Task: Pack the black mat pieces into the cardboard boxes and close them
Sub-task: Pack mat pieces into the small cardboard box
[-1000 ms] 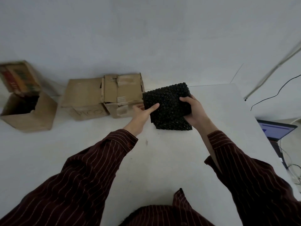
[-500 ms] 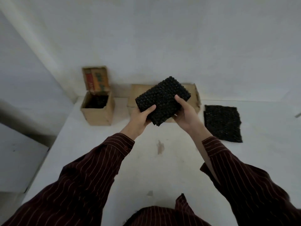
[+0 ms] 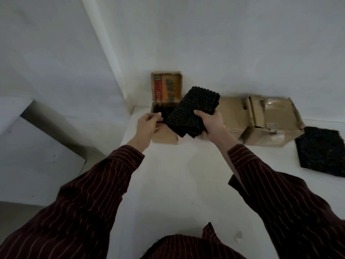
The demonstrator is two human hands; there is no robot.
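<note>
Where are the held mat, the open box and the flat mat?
held mat (image 3: pixel 192 111), head view, middle of its bumpy face.
open box (image 3: pixel 166 137), head view, front wall.
flat mat (image 3: pixel 321 152), head view, its centre.

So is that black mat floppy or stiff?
Probably floppy: the mat looks folded double in the right hand. Likely light, since that hand holds it up by one edge. Its bumps should stop slipping.

A flat white worktop (image 3: pixel 177 184) fills the middle, set against a plain white painted wall (image 3: pixel 224 43) that turns a corner at the left; a faint grey smudge (image 3: pixel 238 235) marks its near part; past its left edge, a lower white panel (image 3: pixel 37 156) and grey floor (image 3: pixel 16 214).
</note>
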